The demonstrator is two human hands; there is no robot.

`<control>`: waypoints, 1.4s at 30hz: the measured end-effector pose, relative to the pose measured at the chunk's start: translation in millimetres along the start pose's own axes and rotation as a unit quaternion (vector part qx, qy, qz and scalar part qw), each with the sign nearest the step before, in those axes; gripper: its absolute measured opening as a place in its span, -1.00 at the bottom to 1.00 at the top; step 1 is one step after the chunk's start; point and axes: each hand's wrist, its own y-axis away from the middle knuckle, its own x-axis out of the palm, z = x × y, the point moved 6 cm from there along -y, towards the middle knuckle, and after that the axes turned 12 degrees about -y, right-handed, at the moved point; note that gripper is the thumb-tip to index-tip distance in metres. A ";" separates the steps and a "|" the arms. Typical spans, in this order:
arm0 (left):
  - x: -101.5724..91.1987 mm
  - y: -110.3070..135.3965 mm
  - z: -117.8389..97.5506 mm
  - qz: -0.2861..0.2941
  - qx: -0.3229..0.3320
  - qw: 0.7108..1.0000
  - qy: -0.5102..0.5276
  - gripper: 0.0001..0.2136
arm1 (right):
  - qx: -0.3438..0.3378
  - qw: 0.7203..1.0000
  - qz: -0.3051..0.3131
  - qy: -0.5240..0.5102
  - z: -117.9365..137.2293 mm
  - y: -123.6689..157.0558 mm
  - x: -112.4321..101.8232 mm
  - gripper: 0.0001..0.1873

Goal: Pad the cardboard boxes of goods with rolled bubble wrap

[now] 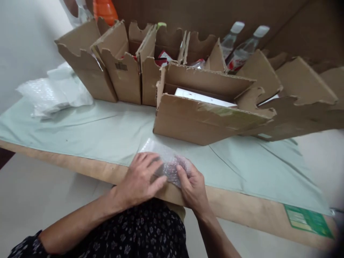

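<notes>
A clear bubble wrap piece lies at the table's front edge, close to my body. My right hand grips its right end, thumb on top and the other fingers behind it. At the wrap's left end is my left hand, slightly blurred, its fingers and thumb apart; it appears to rest over the wrap without closing on it. The wrap looks layered, but I cannot make out whether anything is inside. Just beyond the hands stands an open cardboard box with a white flat item inside.
Several open cardboard bins line the back, holding packets. Two clear bottles with white caps and an orange bottle rise behind them. Bubble wrap bundles lie at left on the pale green cloth. A green packet sits at front right.
</notes>
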 end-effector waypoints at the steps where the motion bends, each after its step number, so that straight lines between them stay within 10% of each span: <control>1: 0.2 -0.1 12.7 0.021 -0.015 0.999 -0.044 -0.74 | -0.006 1.000 -0.008 0.017 -1.5 1.0 -5.2 -0.61; 7: -12.1 6.6 71.6 -0.014 -0.106 0.980 -0.170 -0.78 | 0.000 0.998 -0.051 0.024 -11.1 -2.5 -28.9 -0.63; 15: -3.1 -5.0 91.0 0.011 -0.264 0.964 -0.025 -0.43 | 0.014 0.998 -0.022 0.052 -7.0 -5.0 -33.0 -0.65; 22: 0.2 -22.8 82.4 0.050 -0.259 0.958 0.114 -0.92 | -0.007 0.995 -0.057 0.078 -9.0 -4.0 -45.8 -0.60; 29: -11.5 1.7 93.7 0.067 -0.359 0.831 0.420 -0.77 | -0.043 0.992 -0.049 0.111 -0.6 -15.4 -33.8 -0.58; 38: -127.5 31.5 231.4 -0.098 -0.414 0.902 0.071 -0.73 | -0.019 0.999 0.021 0.041 3.2 -29.3 19.7 -0.50; 42: -190.6 40.4 273.2 -0.195 -0.407 0.863 -0.227 -0.59 | 0.010 0.999 0.024 0.048 -15.7 -27.6 16.6 -0.51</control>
